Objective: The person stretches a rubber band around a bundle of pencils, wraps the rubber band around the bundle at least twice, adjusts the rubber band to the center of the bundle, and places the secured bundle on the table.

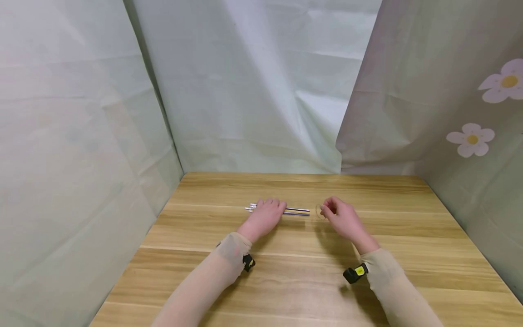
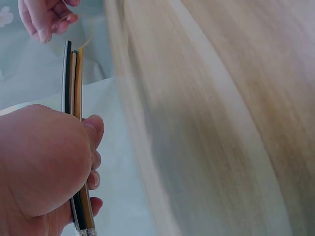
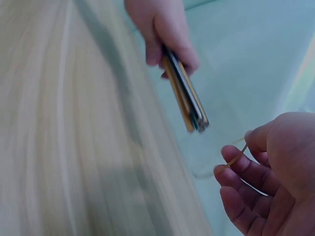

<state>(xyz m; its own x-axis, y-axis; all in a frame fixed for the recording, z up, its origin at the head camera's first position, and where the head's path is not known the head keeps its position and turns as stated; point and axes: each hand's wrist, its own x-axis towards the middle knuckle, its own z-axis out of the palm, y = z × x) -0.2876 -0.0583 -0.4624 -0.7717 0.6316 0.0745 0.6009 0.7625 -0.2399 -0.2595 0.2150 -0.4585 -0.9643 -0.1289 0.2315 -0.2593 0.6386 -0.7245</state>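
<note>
A bundle of several pencils (image 1: 297, 214) in dark, yellow and purple lies across my left hand's grip. My left hand (image 1: 266, 215) wraps its fingers and thumb round the middle of the bundle, above the wooden table. Silvery ends stick out on the left, and in the left wrist view the other pencil ends (image 2: 73, 73) point toward my right hand. Just right of those ends, my right hand (image 1: 342, 219) pinches a thin yellowish rubber band (image 3: 237, 158) between thumb and fingers. The band hangs as a loop, apart from the pencils.
The wooden table (image 1: 294, 272) spans the space beneath both arms. Pale curtains (image 1: 253, 91) hang along its back and sides, with white flowers (image 1: 471, 139) printed on the right one. Each wrist wears a small black camera (image 1: 355, 274).
</note>
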